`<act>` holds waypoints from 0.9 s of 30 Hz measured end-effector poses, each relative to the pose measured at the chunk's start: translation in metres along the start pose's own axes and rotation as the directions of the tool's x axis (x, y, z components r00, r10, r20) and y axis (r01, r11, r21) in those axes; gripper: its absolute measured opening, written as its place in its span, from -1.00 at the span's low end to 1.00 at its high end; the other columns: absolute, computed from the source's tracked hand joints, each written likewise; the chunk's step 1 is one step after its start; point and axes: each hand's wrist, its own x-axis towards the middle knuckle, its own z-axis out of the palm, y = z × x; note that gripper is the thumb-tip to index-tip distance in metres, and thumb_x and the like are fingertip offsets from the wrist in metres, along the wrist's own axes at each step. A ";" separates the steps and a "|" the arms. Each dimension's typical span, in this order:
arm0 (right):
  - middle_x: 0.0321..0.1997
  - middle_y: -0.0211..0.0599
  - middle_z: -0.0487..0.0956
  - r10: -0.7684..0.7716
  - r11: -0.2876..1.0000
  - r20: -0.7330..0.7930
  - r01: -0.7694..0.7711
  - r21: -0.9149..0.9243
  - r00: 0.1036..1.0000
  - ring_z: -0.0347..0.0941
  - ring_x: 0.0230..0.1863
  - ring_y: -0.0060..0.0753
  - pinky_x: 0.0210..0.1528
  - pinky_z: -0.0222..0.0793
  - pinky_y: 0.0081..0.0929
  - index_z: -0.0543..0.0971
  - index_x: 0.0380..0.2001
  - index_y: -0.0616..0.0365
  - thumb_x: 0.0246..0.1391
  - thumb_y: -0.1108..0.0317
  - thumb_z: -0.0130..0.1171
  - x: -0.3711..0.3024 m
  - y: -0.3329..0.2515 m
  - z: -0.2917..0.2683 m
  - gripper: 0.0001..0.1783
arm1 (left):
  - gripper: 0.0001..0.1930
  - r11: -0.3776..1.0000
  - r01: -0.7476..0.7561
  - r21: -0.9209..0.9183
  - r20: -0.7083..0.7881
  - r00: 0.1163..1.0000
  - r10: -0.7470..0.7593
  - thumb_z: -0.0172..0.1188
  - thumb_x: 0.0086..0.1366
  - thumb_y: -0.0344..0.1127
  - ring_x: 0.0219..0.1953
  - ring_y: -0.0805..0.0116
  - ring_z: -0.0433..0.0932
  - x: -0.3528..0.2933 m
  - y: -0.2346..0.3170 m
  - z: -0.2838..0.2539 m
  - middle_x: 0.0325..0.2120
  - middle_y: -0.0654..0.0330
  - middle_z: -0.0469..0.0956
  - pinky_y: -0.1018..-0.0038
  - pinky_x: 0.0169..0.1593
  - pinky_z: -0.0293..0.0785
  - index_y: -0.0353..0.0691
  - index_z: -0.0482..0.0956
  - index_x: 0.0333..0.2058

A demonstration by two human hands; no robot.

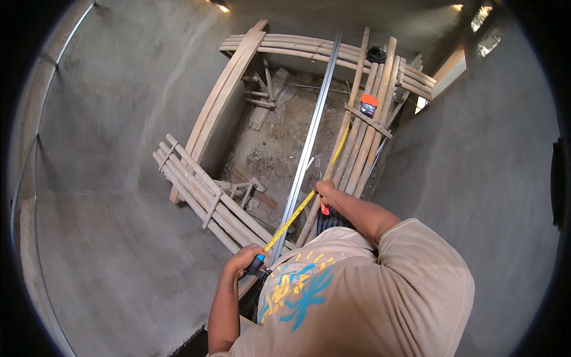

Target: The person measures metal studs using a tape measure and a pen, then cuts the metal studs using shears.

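Note:
My left hand (245, 257) is closed around a black and blue tape measure (256, 263) at the lower middle. Its yellow blade (289, 221) stretches up to my right hand (325, 188), whose fingers are closed on it. Beyond that hand, more yellow tape (341, 146) runs on along the bamboo. A red-handled thing (325, 208) sticks out below my right fingers; its kind is hidden. Under the tape, a long pale metal channel (311, 131) crosses from the far bamboo poles down to near my body.
Bamboo poles form platforms on the right (357, 143), at the far side (291, 46) and near left (196, 184). Wooden planks (226, 86) join them on the left. An orange and dark box (369, 105) and a black bundle (376, 55) rest on the right poles. Rubble covers the floor (270, 154) below.

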 end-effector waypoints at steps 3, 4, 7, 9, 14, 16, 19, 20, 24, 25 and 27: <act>-0.44 0.06 0.57 -0.050 0.999 0.087 0.051 -0.008 0.995 0.35 -0.55 -0.22 -0.53 0.20 -0.12 0.55 -0.51 0.48 -0.02 0.51 0.20 0.012 -0.006 0.001 -0.83 | -0.79 0.986 -0.123 0.114 -0.028 0.992 0.127 0.18 0.24 -0.22 -0.51 0.38 0.49 -0.020 -0.013 -0.008 -0.48 0.20 0.47 0.42 -0.46 0.45 -0.26 0.51 -0.33; -0.43 0.07 0.58 -0.072 0.997 0.119 0.073 -0.009 0.990 0.36 -0.56 -0.23 -0.54 0.20 -0.13 0.54 -0.50 0.49 -0.01 0.51 0.20 0.015 -0.008 0.002 -0.83 | -0.79 0.971 -0.174 0.165 -0.035 0.983 0.182 0.19 0.23 -0.21 -0.51 0.38 0.48 -0.028 -0.020 -0.011 -0.48 0.21 0.46 0.41 -0.46 0.44 -0.26 0.51 -0.35; -0.39 0.05 0.62 -0.006 0.982 0.184 -0.029 0.185 0.983 0.38 -0.54 -0.28 -0.51 0.23 -0.15 0.53 -0.44 0.51 0.01 0.52 0.18 0.028 -0.016 0.004 -0.83 | -0.77 0.995 -0.094 0.019 -0.043 0.995 0.095 0.25 0.19 -0.19 -0.42 0.41 0.45 -0.031 -0.060 -0.020 -0.47 0.23 0.47 0.44 -0.34 0.40 -0.24 0.54 -0.37; -0.37 0.02 0.63 0.000 0.980 0.181 -0.036 0.197 0.983 0.39 -0.53 -0.29 -0.48 0.26 -0.15 0.52 -0.36 0.52 0.00 0.53 0.16 0.037 -0.017 0.005 -0.82 | -0.77 0.998 -0.052 -0.023 -0.083 0.995 0.050 0.25 0.18 -0.18 -0.34 0.44 0.42 -0.036 -0.082 -0.018 -0.45 0.26 0.48 0.48 -0.24 0.36 -0.24 0.55 -0.36; -0.39 0.03 0.63 0.027 0.998 0.108 -0.021 -0.059 0.994 0.41 -0.51 -0.24 -0.42 0.30 -0.18 0.50 -0.26 0.50 0.06 0.50 0.08 0.001 -0.028 0.021 -0.77 | -0.79 0.998 -0.039 0.046 -0.169 0.984 0.046 0.25 0.15 -0.23 -0.34 0.40 0.47 -0.074 -0.120 -0.012 -0.44 0.24 0.49 0.46 -0.25 0.39 -0.25 0.57 -0.32; -0.40 0.03 0.62 0.040 0.990 0.103 -0.026 -0.138 0.994 0.43 -0.50 -0.21 -0.42 0.30 -0.17 0.50 -0.24 0.52 0.08 0.49 0.05 -0.003 -0.025 0.021 -0.75 | -0.77 0.996 -0.039 0.078 -0.207 0.977 0.055 0.25 0.14 -0.23 -0.34 0.39 0.47 -0.089 -0.131 -0.011 -0.44 0.23 0.49 0.46 -0.25 0.38 -0.26 0.58 -0.31; -0.42 0.04 0.61 0.036 0.973 0.093 -0.014 -0.230 0.995 0.45 -0.49 -0.19 -0.42 0.29 -0.18 0.49 -0.21 0.54 0.10 0.48 0.02 0.005 -0.012 0.024 -0.72 | -0.73 0.998 0.048 -0.034 -0.224 0.973 -0.055 0.26 0.11 -0.22 -0.34 0.40 0.42 -0.110 -0.154 -0.010 -0.45 0.25 0.47 0.46 -0.24 0.33 -0.28 0.59 -0.28; -0.42 0.03 0.60 0.020 0.969 0.095 0.005 -0.247 0.995 0.44 -0.49 -0.19 -0.42 0.29 -0.18 0.49 -0.20 0.55 0.11 0.48 0.01 0.011 -0.004 0.032 -0.71 | -0.73 0.997 0.056 -0.056 -0.237 0.969 -0.068 0.25 0.11 -0.23 -0.34 0.39 0.43 -0.119 -0.167 -0.009 -0.45 0.25 0.49 0.46 -0.24 0.33 -0.28 0.60 -0.27; -0.46 0.00 0.58 -0.076 0.993 0.023 0.078 -0.090 0.997 0.42 -0.51 -0.17 -0.49 0.25 -0.12 0.53 -0.34 0.49 0.07 0.50 -0.01 0.054 0.020 0.028 -0.79 | -0.69 0.995 0.076 -0.064 -0.193 0.977 -0.087 0.23 0.11 -0.26 -0.31 0.39 0.47 -0.129 -0.191 -0.018 -0.40 0.22 0.55 0.47 -0.21 0.37 -0.30 0.60 -0.19; -0.48 -0.01 0.57 -0.080 0.996 0.032 0.082 -0.048 0.996 0.43 -0.52 -0.15 -0.51 0.23 -0.09 0.55 -0.43 0.45 0.05 0.50 -0.02 0.051 0.021 0.032 -0.80 | -0.67 0.993 0.091 -0.073 -0.186 0.977 -0.103 0.22 0.11 -0.27 -0.31 0.39 0.48 -0.134 -0.200 -0.020 -0.39 0.21 0.57 0.48 -0.21 0.38 -0.30 0.60 -0.16; -0.48 0.00 0.57 -0.106 0.994 0.024 0.106 -0.017 0.994 0.39 -0.55 -0.17 -0.54 0.17 -0.10 0.54 -0.42 0.46 0.04 0.50 -0.03 0.046 0.019 0.037 -0.79 | -0.64 0.986 0.086 -0.143 -0.166 0.980 -0.109 0.22 0.11 -0.27 -0.29 0.40 0.50 -0.142 -0.217 -0.023 -0.36 0.20 0.60 0.50 -0.19 0.39 -0.32 0.58 -0.12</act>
